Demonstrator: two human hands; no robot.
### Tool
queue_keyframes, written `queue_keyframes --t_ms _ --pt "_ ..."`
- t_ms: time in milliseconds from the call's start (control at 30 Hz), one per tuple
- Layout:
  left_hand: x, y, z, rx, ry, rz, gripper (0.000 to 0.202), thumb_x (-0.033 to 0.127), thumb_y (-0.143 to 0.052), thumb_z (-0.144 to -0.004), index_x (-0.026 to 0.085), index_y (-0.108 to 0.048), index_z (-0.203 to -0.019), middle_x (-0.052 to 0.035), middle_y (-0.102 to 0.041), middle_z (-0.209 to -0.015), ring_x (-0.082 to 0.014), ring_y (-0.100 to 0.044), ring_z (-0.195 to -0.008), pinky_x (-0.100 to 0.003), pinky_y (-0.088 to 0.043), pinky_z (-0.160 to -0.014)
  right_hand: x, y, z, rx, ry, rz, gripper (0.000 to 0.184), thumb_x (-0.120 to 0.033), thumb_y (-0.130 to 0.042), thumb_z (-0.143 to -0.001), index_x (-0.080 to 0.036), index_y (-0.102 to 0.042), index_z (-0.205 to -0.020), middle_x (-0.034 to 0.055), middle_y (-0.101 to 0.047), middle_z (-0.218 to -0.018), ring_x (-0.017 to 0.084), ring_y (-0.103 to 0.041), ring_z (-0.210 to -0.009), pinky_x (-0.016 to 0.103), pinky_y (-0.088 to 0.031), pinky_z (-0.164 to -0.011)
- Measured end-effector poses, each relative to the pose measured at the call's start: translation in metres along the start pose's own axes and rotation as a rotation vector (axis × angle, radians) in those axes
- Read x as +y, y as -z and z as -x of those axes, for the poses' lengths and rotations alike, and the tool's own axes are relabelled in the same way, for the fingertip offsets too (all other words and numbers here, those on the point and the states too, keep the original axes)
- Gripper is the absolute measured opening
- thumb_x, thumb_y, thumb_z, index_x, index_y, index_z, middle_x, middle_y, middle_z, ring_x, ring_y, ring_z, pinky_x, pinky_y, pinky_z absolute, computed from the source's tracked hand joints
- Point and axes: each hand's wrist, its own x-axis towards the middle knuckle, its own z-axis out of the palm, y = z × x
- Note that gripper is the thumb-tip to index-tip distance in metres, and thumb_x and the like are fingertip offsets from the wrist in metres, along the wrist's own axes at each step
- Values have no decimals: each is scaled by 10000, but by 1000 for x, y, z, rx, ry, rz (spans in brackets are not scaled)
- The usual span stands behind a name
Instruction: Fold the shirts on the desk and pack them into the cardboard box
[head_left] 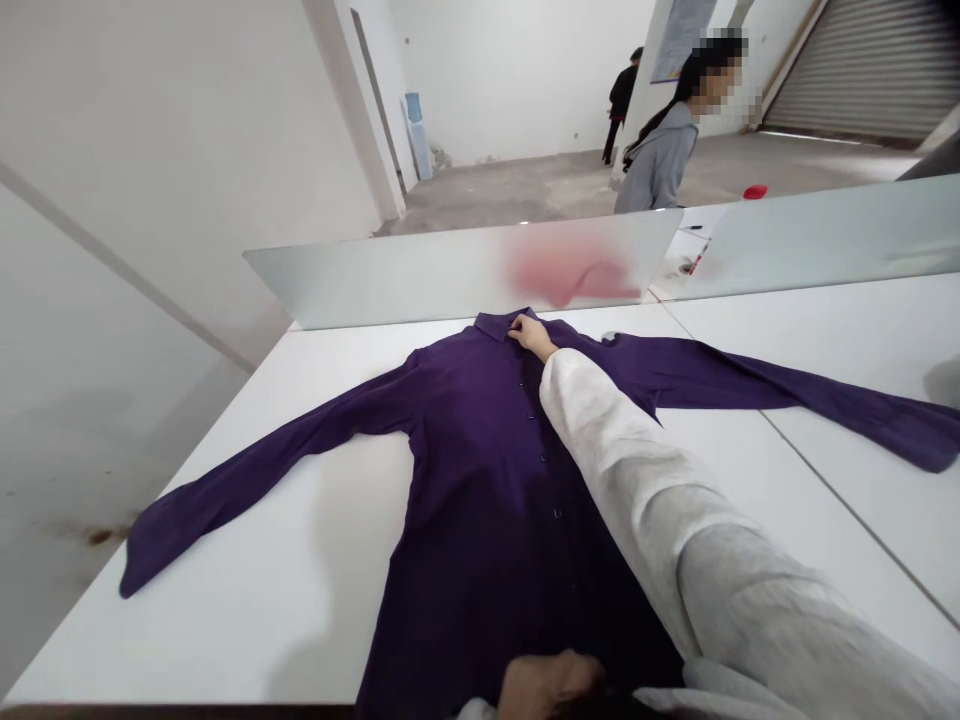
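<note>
A purple button-up shirt (472,450) lies spread on a white table (255,640), front side up, its sleeves stretched out to both sides. At the far end, my right hand (531,335) reaches to the collar and pinches the cloth at the neck opening between thumb and fingers. Small buttons run down the front placket below it. My left hand (551,685) is low over the lower front of the shirt, at the bottom edge of the view. It looks curled, but its fingers are blurred and partly cut off.
A frosted glass divider (420,280) stands along the table's far edge, with a blurred red thing behind it. Beyond it, one person in grey (664,160) and another in dark clothes (621,100) are in the room. A water dispenser (418,140) stands by the wall.
</note>
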Motion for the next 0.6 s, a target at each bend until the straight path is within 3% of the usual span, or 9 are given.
queue_keyframes --t_ms 33,100,167,267,333,400,500,600 --pt "-2 20 -2 106 60 -33 207 343 -474 -863 300 -673 -822 -27 -626 -588 -169 -579 -507 -295 -451 -447 -2 4 5 5 15 8 368 -284 -462 -912 -104 -532 -1225 147 -614 -1157 216 -585 -1040 309 -444 -880" --pt "-11 67 -1 354 311 -215 286 313 -375 -909 276 -640 -1012 -83 -679 -854 -209 -641 -785 -337 -518 -671 -9 12 20 4 83 24 403 -272 -430 -923 -75 -493 -1268 185 -578 -1200 242 -555 -1093 349 -420 -929" --pt "-23 111 8 421 524 -442 381 431 -393 -891 209 -585 -1135 -142 -641 -1037 -276 -599 -957 -423 -499 -795 -26 16 42 -26 201 30 376 -271 -431 -921 -115 -529 -1249 159 -559 -1241 235 -523 -1143 352 -381 -988" --pt "-37 149 31 366 706 -542 411 510 -370 -867 207 -619 -990 -146 -642 -950 -295 -594 -872 -435 -482 -749 -68 3 82 -115 504 48 339 -316 -434 -925 -213 -589 -1208 69 -516 -1331 215 -440 -1247 363 -288 -1081" --pt "-39 154 45 329 747 -464 374 486 -334 -869 229 -603 -831 -119 -642 -818 -274 -602 -779 -400 -473 -703 -101 -17 105 -174 708 80 412 -375 -372 -949 -244 -508 -1315 52 -407 -1436 255 -323 -1338 462 -207 -1113" --pt "-37 148 56 328 858 -322 372 489 -298 -868 235 -556 -783 -101 -643 -752 -257 -611 -703 -371 -466 -648 -131 -40 120 -265 786 119 525 -455 -309 -957 -248 -339 -1438 71 -255 -1517 323 -194 -1388 574 -154 -1093" --pt "-36 134 73 369 1071 30 432 611 -288 -832 240 -510 -824 -60 -644 -675 -234 -622 -624 -329 -461 -568 -159 -68 127 -367 692 151 617 -540 -236 -946 -247 -201 -1488 76 -126 -1550 357 -64 -1408 618 -100 -1083" --pt "-42 131 101 297 1132 354 549 745 -351 -724 239 -497 -880 -6 -598 -562 -216 -602 -527 -302 -448 -490 -165 -75 122 -376 638 147 631 -558 -178 -944 -245 -185 -1492 67 -92 -1556 337 -11 -1416 607 -57 -1094"
